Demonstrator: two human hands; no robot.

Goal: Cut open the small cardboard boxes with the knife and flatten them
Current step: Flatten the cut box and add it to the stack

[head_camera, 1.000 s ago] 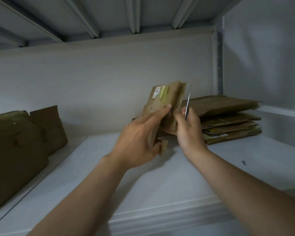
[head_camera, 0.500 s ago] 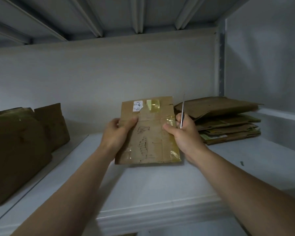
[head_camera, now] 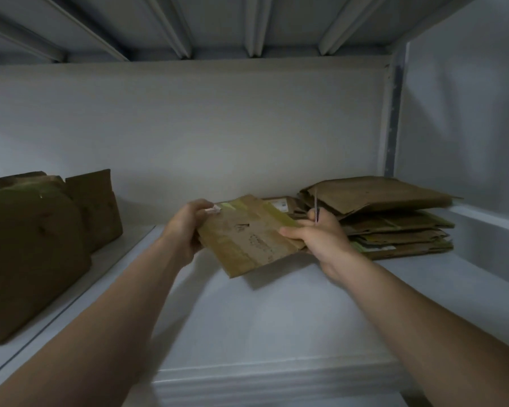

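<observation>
A flattened brown cardboard box (head_camera: 249, 236) with yellowish tape strips and a small white label lies tilted nearly flat above the white shelf (head_camera: 271, 312). My left hand (head_camera: 185, 227) grips its left edge near the label. My right hand (head_camera: 321, 235) pinches its right edge with the thumb on top, and the same hand holds a thin knife (head_camera: 316, 207) whose blade points up. Just right of the box lies a stack of flattened boxes (head_camera: 394, 218).
Bulky brown cardboard boxes (head_camera: 33, 254) stand on the left part of the shelf. The back wall, the right side wall (head_camera: 465, 136) with a ledge, and the ribbed shelf underside above close in the space.
The box went from partly folded to held upright and flat, then tipped back nearly level and moved toward the stack at the right. Both hands kept their hold.
</observation>
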